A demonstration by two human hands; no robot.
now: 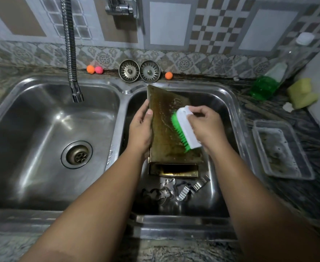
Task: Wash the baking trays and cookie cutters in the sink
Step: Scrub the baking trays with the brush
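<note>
1. Here, the right basin of the stainless steel double sink [231, 99] holds a second gold tray [173, 172] and metal cookie cutters [176, 190].
2. The left hand [140, 129] clamps the tilted, stained gold baking tray [164, 118]; the right hand [206, 125] grips a white, green-bristled scrubbing brush [183, 127] against it.

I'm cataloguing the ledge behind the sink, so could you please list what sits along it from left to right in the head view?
Orange ball → pink ball → left sink strainer → right sink strainer → second orange ball → green dish soap bottle → yellow sponge.
</note>
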